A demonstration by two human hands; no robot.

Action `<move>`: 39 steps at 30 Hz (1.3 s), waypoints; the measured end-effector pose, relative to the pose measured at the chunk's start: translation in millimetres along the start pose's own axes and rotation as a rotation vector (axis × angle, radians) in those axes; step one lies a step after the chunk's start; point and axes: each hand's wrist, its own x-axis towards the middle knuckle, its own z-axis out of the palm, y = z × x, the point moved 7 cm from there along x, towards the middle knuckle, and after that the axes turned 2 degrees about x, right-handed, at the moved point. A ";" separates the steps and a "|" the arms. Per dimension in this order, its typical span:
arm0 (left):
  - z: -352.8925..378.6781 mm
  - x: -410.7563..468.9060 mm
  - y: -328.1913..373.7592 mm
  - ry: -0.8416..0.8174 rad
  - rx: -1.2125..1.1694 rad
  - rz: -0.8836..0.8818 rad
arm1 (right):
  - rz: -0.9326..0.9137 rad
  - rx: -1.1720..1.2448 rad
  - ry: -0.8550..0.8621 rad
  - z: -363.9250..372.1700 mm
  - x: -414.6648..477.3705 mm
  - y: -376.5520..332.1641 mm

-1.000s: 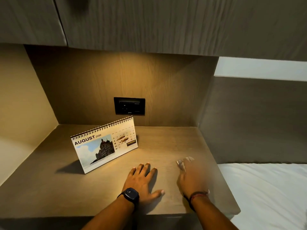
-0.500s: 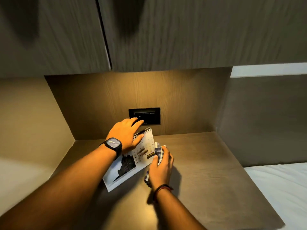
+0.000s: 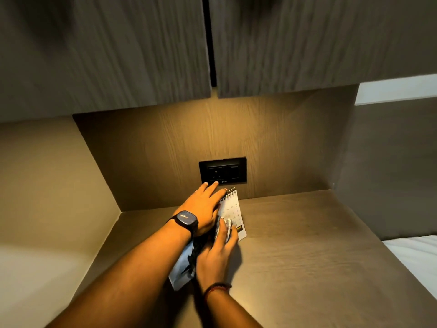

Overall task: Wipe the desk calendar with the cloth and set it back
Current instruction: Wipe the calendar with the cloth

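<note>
The spiral-bound desk calendar stands on the wooden desk near the back wall, its printed face turned toward me. My left hand, with a black watch on the wrist, rests over the calendar's top edge and steadies it. My right hand presses a small checked cloth against the calendar's face. Most of the cloth and the middle of the calendar are hidden under my hands.
A black socket plate sits in the back wall just above the calendar. Wooden cabinet doors hang low overhead. A side wall closes the left, and a white bed lies to the right of the desk.
One second ago both hands lay flat on the desk with the calendar untouched. Since then my left hand took the calendar's top and my right brought the cloth onto its face, sliding left over it.
</note>
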 end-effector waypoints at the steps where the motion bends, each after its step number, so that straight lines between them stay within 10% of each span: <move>1: 0.5 0.4 -0.4 -0.005 0.003 -0.006 | -0.001 -0.006 0.000 -1.0 1.0 3.1; 6: 0.7 1.9 -2.4 -0.013 0.043 -0.017 | 0.245 0.050 0.092 -10.5 24.9 10.6; 23: 3.5 4.6 -6.1 0.024 0.116 -0.025 | 0.109 -0.088 -0.081 -3.0 -7.3 4.0; 28: 3.2 4.5 -5.0 0.020 0.127 -0.026 | 0.400 -0.006 -0.008 -10.0 14.2 21.1; 34: 3.7 4.5 -5.7 0.013 0.109 -0.025 | 0.177 -0.075 -0.116 7.5 -17.9 0.1; 39: 3.2 4.5 -4.6 0.020 0.122 -0.025 | 0.384 -0.023 -0.086 -0.8 -8.1 13.9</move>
